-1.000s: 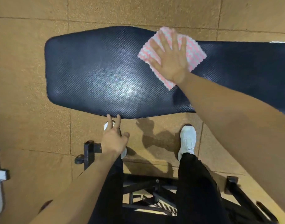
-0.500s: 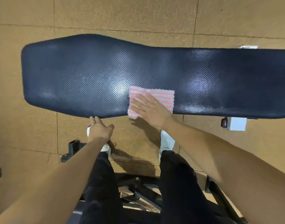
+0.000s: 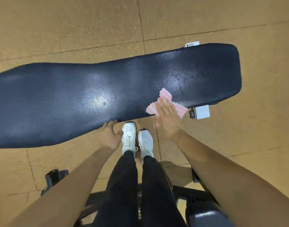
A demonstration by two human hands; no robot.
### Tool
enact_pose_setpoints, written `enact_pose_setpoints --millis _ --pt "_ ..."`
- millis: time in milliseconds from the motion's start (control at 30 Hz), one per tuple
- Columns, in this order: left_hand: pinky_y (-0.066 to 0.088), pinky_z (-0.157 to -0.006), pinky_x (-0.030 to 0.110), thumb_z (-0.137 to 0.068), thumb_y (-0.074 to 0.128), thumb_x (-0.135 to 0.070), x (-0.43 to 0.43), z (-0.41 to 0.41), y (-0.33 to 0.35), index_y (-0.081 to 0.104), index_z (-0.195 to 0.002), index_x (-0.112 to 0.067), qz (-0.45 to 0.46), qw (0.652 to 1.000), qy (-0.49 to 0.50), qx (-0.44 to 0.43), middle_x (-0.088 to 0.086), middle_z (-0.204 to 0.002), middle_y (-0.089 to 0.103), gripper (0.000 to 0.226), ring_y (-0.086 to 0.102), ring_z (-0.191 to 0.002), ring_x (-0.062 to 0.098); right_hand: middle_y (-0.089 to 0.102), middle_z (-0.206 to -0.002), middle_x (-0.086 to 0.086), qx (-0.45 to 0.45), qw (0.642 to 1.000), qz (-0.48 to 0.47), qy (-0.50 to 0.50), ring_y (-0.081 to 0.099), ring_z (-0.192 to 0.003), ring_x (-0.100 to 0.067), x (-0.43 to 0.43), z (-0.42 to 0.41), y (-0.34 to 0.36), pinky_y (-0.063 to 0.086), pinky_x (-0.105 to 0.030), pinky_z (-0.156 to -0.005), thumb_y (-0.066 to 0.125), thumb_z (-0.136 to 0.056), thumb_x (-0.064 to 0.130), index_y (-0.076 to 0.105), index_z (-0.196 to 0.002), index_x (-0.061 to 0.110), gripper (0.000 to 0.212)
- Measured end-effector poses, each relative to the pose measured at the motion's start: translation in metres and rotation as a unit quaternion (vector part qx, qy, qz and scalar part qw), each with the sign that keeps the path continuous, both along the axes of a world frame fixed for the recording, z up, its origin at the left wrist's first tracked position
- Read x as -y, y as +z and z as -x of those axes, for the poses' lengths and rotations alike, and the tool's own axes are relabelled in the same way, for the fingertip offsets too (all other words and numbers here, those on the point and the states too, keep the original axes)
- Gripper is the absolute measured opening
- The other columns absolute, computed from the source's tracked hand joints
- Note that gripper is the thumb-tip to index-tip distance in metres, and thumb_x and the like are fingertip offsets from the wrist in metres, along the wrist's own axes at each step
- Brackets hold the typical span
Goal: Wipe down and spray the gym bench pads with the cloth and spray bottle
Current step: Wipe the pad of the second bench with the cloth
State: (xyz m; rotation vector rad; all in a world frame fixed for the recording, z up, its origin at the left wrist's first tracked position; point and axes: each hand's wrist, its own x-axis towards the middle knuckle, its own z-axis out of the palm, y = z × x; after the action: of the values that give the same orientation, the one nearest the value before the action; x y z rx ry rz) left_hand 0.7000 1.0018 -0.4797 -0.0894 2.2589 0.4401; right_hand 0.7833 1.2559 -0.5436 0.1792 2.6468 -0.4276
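A long dark blue textured bench pad (image 3: 91, 99) stretches across the view, with shiny wet patches near its middle and right end. A pink-and-white striped cloth (image 3: 165, 99) lies on the pad's near edge toward the right end. My right hand (image 3: 167, 118) presses flat on the cloth, fingers spread over it. My left hand (image 3: 110, 133) rests with its fingers on the pad's near edge, holding nothing. No spray bottle is in view.
White metal frame brackets (image 3: 201, 112) stick out under the pad's right end. My white shoes (image 3: 137, 140) stand close to the pad on the tan rubber floor. Black equipment frame parts (image 3: 55, 176) and another dark pad (image 3: 206, 217) sit behind my legs.
My right hand has slid the cloth from the pad's far side to its near edge, then right toward the pad's end. My left hand kept to the near edge.
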Motion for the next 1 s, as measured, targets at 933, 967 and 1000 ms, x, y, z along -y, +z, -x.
enact_pose_setpoints --millis 933,967,1000 --pt "0.019 -0.122 0.051 -0.093 0.053 -0.057 -0.194 -0.006 -0.033 0.044 -0.148 -0.007 0.093 0.985 -0.131 -0.055 0.015 -0.168 0.005 0.075 0.003 -0.153 0.044 -0.005 -0.173 0.001 -0.01 0.992 -0.085 -0.094 -0.01 -0.157 -0.039 -0.265 0.049 -0.03 -0.004 -0.066 -0.123 0.012 -0.106 0.059 0.002 -0.162 0.04 0.061" --pt "0.021 -0.121 0.052 -0.093 0.053 -0.057 -0.195 -0.007 -0.035 0.045 -0.146 -0.006 0.096 0.985 -0.129 -0.061 0.015 -0.168 0.006 0.074 0.004 -0.153 0.044 -0.005 -0.173 0.001 -0.016 0.99 -0.087 -0.107 -0.009 -0.157 -0.038 -0.285 0.066 -0.03 -0.005 -0.064 -0.123 0.011 -0.106 0.058 0.002 -0.162 0.04 0.06" --pt "0.024 -0.12 0.053 -0.093 0.053 -0.057 -0.195 -0.008 -0.036 0.047 -0.144 -0.005 0.098 0.985 -0.129 -0.067 0.014 -0.168 0.007 0.073 0.005 -0.152 0.043 -0.005 -0.173 0.0 -0.017 0.988 -0.088 -0.124 -0.01 -0.157 -0.038 -0.303 0.082 -0.03 -0.006 -0.063 -0.124 0.011 -0.106 0.058 0.002 -0.162 0.039 0.06"
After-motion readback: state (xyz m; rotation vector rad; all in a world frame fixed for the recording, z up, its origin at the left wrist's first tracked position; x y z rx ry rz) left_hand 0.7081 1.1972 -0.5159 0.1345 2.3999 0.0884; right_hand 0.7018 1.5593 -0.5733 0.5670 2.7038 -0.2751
